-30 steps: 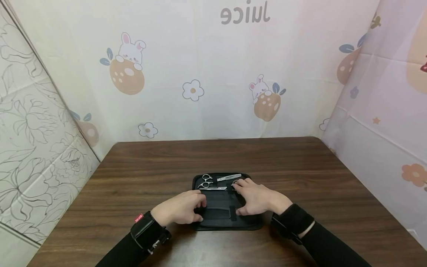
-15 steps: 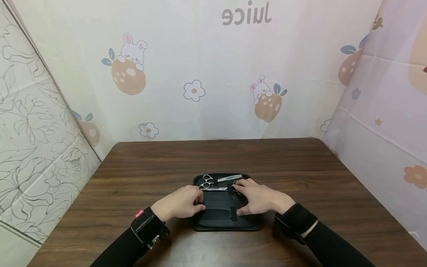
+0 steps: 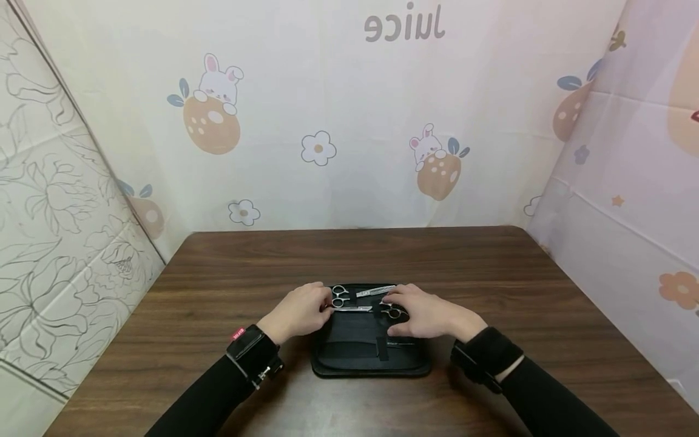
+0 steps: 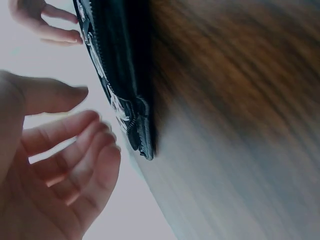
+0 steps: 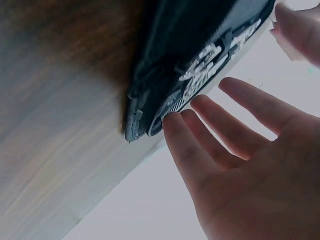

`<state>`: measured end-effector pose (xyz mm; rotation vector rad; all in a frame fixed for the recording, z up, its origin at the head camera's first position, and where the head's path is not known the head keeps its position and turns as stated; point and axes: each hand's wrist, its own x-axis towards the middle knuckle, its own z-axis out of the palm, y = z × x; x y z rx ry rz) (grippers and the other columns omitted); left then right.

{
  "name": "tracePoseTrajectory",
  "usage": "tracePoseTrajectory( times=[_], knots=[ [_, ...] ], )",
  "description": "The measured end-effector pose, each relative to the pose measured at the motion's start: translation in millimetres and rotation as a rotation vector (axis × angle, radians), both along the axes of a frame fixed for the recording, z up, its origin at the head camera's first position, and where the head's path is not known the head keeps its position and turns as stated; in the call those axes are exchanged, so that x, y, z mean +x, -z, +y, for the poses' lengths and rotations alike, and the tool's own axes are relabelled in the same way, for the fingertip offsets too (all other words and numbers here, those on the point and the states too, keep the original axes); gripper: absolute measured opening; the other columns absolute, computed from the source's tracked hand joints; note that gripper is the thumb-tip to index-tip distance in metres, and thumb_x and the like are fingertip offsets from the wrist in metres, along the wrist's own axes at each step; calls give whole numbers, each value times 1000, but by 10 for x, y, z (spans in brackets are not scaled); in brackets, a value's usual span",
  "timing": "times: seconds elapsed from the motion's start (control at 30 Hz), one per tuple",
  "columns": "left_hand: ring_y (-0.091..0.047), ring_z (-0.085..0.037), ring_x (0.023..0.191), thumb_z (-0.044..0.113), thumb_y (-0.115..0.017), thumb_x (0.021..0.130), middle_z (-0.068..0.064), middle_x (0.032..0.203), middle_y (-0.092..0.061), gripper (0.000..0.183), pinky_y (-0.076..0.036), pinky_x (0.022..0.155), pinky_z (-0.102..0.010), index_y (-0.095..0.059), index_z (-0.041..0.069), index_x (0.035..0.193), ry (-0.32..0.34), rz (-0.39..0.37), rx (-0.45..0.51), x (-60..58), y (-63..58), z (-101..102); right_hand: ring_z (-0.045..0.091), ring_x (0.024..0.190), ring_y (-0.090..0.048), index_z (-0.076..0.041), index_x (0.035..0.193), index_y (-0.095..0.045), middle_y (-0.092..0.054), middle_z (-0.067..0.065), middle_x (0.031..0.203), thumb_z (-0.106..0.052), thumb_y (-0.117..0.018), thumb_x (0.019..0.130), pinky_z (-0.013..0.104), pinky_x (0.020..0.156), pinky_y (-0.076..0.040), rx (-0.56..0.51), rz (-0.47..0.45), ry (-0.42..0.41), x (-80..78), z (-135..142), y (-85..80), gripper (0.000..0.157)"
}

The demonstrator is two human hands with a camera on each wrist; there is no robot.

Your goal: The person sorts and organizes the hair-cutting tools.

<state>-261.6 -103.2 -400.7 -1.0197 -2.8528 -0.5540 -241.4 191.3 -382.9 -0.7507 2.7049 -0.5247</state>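
A black zip case lies opened out on the table, with shiny metal scissors under straps in its far part. Thinning shears lie along the far edge, and a pair of finger rings shows at the right. My left hand is at the case's far left side, beside the scissor handles. In the left wrist view its fingers bend loosely, with nothing between them and the thumb. Over the right side hovers my right hand, its fingers spread and nearly straight near the case's edge.
The brown wooden table extends around the case on all sides. A patterned curtain stands behind it, and another cloth hangs along the right. A panel with flower drawings is at the left.
My left hand has moved away from me along the case's left side, up to the scissor handles. The right hand has shifted slightly farther off, uncovering the finger rings beneath it.
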Motion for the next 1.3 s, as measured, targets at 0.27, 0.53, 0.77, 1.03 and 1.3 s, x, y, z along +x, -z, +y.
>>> tracePoseTrajectory(
  times=[0.27,0.53,0.77,1.03,1.3],
  knots=[
    [-52,-18,69,9,-67,93,-2,81,-54,10,-46,61,-37,-63,10,84,-168,40,-4,-105,-29,51,28,121,-54,-4,134,-63,-58,10,132,-22,-69,98,48,95,-48,-12,123,52,-102,-10,-33,41],
    [-53,-22,72,8,-64,93,-6,85,-55,7,-47,64,-40,-62,8,86,-236,-22,-56,-260,-57,80,34,113,-59,2,125,-66,-61,14,119,-7,-62,98,51,92,-50,12,218,106,-289,46,5,28],
    [-56,-25,74,12,-65,96,-9,89,-58,8,-47,67,-42,-65,7,90,-244,-66,-105,-335,-3,87,33,108,-62,6,125,-65,-62,17,116,-4,-62,98,49,90,-52,19,161,150,-435,123,66,29],
    [-64,-31,85,17,-67,97,-13,98,-64,13,-53,74,-46,-68,5,95,-286,-82,-134,-382,48,114,33,105,-63,8,122,-67,-64,19,112,-6,-63,97,50,88,-52,22,109,181,-565,154,142,29],
    [-60,-26,79,13,-66,97,-10,92,-61,13,-51,75,-43,-65,8,85,-261,-121,-120,-457,50,133,29,97,-63,4,113,-71,-66,15,107,-8,-68,94,48,86,-53,-11,70,224,-637,158,170,23]
  ],
)
